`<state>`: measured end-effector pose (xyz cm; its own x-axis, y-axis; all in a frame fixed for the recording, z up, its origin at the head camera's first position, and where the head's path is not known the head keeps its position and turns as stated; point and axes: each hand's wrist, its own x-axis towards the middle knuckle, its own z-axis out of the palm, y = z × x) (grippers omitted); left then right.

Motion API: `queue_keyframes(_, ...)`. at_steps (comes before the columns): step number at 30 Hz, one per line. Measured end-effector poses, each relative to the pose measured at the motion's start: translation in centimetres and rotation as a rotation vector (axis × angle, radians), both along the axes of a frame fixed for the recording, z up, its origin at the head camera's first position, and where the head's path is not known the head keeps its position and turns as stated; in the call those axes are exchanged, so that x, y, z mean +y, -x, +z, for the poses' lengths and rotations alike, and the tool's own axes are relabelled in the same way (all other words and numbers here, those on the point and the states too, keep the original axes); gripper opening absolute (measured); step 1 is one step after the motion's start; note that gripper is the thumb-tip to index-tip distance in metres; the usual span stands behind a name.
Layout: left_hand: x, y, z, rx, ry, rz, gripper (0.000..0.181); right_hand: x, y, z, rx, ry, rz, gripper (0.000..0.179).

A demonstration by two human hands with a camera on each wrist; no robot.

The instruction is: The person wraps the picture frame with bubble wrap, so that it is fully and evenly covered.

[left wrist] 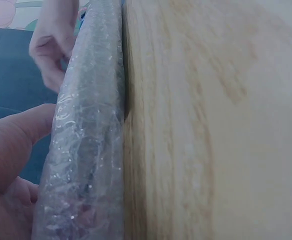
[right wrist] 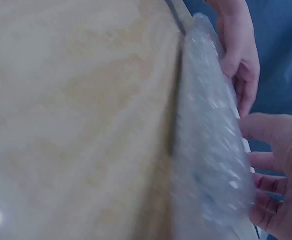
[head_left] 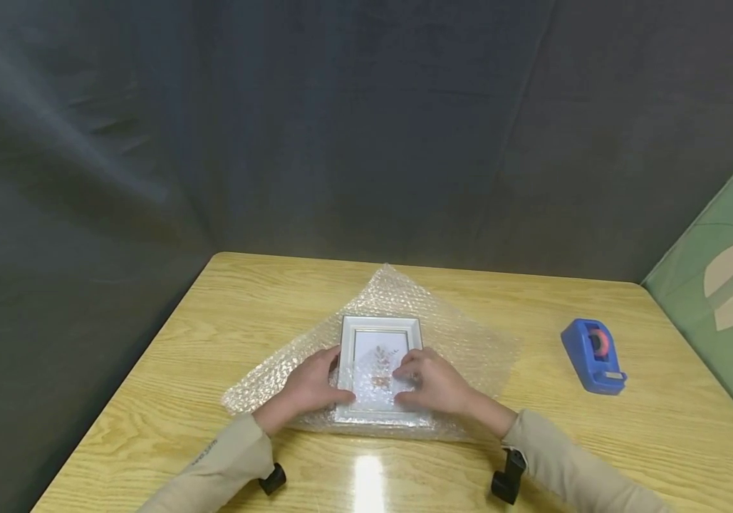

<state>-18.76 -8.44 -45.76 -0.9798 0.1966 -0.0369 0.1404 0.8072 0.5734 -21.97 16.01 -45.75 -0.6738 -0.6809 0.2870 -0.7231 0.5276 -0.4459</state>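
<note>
A white picture frame (head_left: 380, 323) with a leafy print lies face up on a sheet of bubble wrap (head_left: 398, 288). The sheet's near part is folded up over the frame's lower portion. My left hand (head_left: 310, 382) grips the frame's left side, its thumb on the front border and its fingers along the edge. Over the right half of the print, my right hand (head_left: 435, 381) rests with loosely bent fingers and a gap between thumb and forefinger. In both wrist views, the bubble wrap (left wrist: 88, 120) covers the frame's near edge, hiding most of it.
A blue tape dispenser (head_left: 587, 356) with a pinkish roll stands on the wooden table (head_left: 212, 342), right of the wrap. Dark curtain (head_left: 366, 142) hangs behind and left of the table. A patterned green and beige panel (head_left: 725, 285) borders the right side.
</note>
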Motion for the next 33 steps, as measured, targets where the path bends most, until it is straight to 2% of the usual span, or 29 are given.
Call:
queue_keyframes(4,0.0,-0.1,0.1,-0.009,0.004,0.006,0.097,0.3,2.3,0.8,-0.05,0.05,-0.013,0.039)
queue_keyframes(11,0.1,-0.1,0.0,-0.029,0.006,0.022,0.097,2.1,8.2,1.0,-0.163,0.128,-0.176,0.048)
queue_keyframes(16,0.1,0.0,0.0,-0.031,0.013,0.025,0.097,3.1,11.5,0.5,-0.204,0.158,-0.242,0.051)
queue_keyframes(22,0.0,0.0,0.0,-0.034,-0.004,0.027,0.097,3.0,13.8,0.1,-0.293,0.196,-0.238,0.053)
queue_keyframes(28,0.0,0.0,-0.1,-0.022,-0.032,0.018,0.095,2.5,15.1,-0.2,-0.283,0.186,-0.23,0.055)
queue_keyframes(33,-0.1,0.2,-0.2,-0.02,-0.034,0.02,0.095,2.1,15.7,-0.6,-0.288,0.133,-0.264,0.057)
